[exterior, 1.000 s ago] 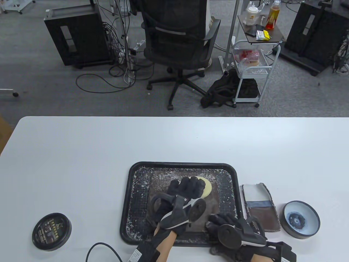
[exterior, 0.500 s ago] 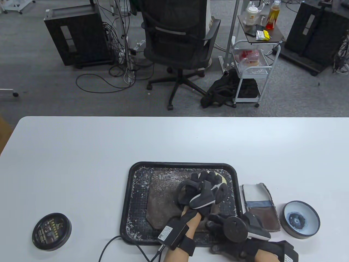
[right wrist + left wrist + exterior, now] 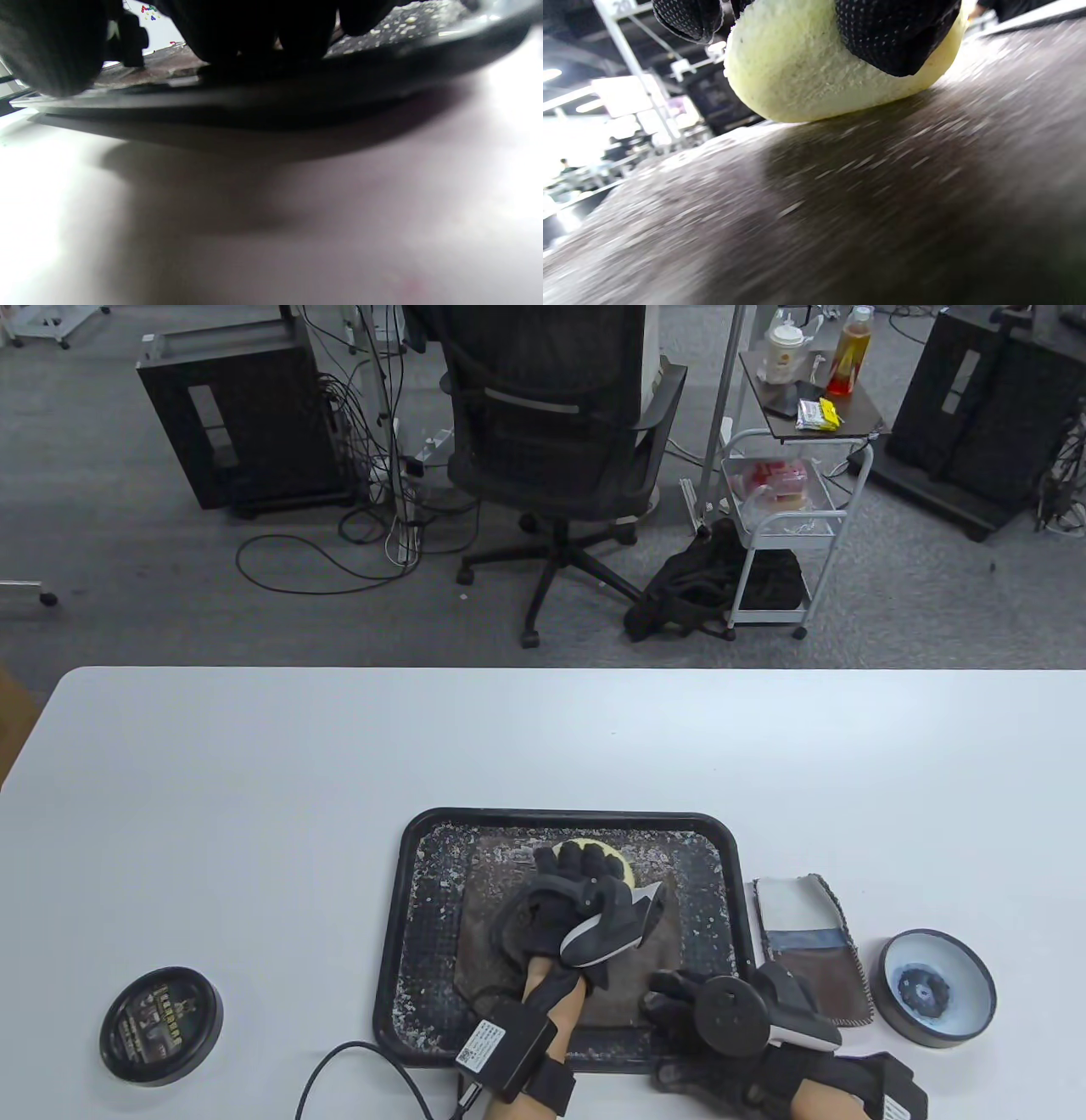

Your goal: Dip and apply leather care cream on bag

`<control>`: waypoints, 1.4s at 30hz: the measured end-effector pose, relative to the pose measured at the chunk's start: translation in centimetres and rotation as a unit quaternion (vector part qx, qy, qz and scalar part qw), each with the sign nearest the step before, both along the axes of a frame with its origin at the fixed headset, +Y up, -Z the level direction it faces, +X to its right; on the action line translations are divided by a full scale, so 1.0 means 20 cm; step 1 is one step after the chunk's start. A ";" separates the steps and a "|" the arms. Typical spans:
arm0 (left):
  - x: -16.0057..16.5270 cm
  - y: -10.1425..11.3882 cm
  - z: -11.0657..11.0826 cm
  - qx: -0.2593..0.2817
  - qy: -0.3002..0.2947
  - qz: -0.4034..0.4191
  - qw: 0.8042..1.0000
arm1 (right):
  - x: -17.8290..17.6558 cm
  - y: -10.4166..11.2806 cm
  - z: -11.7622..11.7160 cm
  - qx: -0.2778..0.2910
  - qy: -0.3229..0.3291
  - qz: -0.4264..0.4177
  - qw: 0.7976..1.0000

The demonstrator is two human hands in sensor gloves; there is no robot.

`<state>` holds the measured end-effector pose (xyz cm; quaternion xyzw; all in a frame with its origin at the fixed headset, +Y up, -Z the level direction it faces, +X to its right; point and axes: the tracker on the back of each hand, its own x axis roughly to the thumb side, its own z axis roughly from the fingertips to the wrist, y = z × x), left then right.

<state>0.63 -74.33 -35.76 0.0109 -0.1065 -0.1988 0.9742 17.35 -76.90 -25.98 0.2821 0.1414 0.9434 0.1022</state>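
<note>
A flat brown leather bag (image 3: 501,933) lies in a black tray (image 3: 407,848) at the table's front. My left hand (image 3: 577,869) grips a pale yellow sponge (image 3: 621,858) and presses it on the far part of the bag; the left wrist view shows the sponge (image 3: 797,72) on the leather (image 3: 861,203) under my fingertips (image 3: 891,34). My right hand (image 3: 679,997) rests on the tray's near right corner, fingers on the bag's edge. The right wrist view shows the tray rim (image 3: 297,93). The open cream tin (image 3: 936,987) stands at the right.
A small brown and grey leather pouch (image 3: 813,950) lies between the tray and the cream tin. The tin's black lid (image 3: 161,1025) lies at the front left. A cable (image 3: 356,1065) runs from my left wrist over the table's front edge.
My left hand swept the sponge from the bag's middle to the tray's far right, then back left toward the bag's far middle. My right hand stayed at the tray's corner.
</note>
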 end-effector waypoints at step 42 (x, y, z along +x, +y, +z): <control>0.12 0.00 0.08 -0.008 0.051 0.045 0.998 | 0.00 0.00 0.00 0.004 -0.003 0.007 1.000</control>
